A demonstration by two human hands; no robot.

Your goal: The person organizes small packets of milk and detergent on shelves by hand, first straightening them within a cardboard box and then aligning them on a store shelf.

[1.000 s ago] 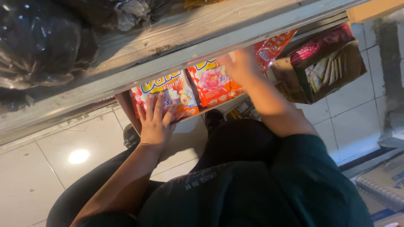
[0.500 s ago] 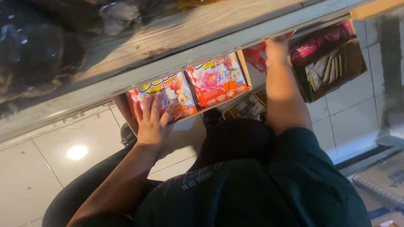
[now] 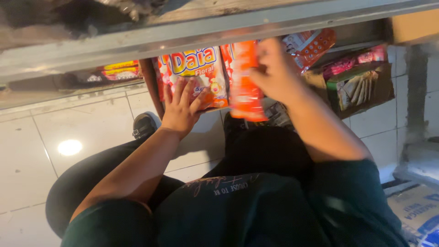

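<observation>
Right hand (image 3: 274, 68) grips an upright orange plastic packet (image 3: 244, 82), mid-shelving; left hand (image 3: 180, 110) lies open on the orange floral pouch (image 3: 194, 73).

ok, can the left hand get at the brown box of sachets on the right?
Probably not directly: the left hand rests on the orange packet, and the right hand with its pouch lies between it and the brown box.

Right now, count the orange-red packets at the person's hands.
2: one packet stands under the shelf with the left hand flat on it; one blurred packet is in the right hand. More may be hidden behind.
</observation>
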